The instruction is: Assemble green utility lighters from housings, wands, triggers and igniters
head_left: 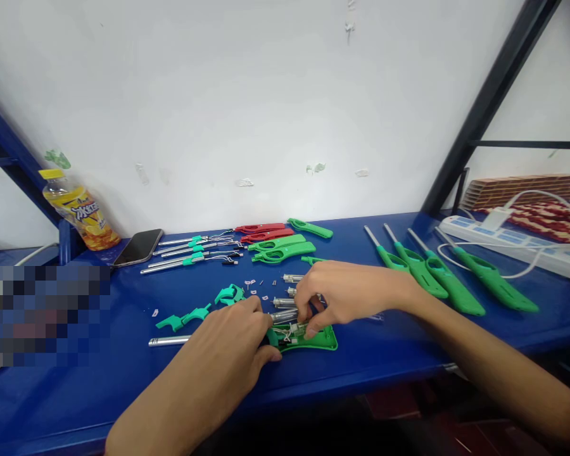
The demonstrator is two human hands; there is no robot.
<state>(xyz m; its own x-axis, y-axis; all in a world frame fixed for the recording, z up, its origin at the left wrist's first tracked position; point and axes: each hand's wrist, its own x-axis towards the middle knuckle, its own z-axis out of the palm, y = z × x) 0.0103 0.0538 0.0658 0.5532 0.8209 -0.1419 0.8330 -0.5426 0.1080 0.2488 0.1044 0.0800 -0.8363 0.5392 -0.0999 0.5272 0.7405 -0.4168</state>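
Observation:
A green lighter half-shell (325, 339) lies near the table's front edge, its hollow side up. Its left part is under my left hand (247, 326), whose fingers are closed around the shell's left end. My right hand (325, 297) pinches a clear fluid tank (298, 329) over the shell, with white wires beside it. A metal tube (168, 341) sticks out to the left from beneath my left hand. Several clear tanks (285, 303) lie just behind my hands. Teal trigger pieces (197, 315) rest on the left.
Behind are metal tubes with wires (185, 261), red shells (266, 235) and green shells (285, 253). Several green lighters (456, 288) lie at right near a white power strip (517, 244). A phone (139, 247) and a bottle (83, 212) stand at the back left on the blue table (123, 392).

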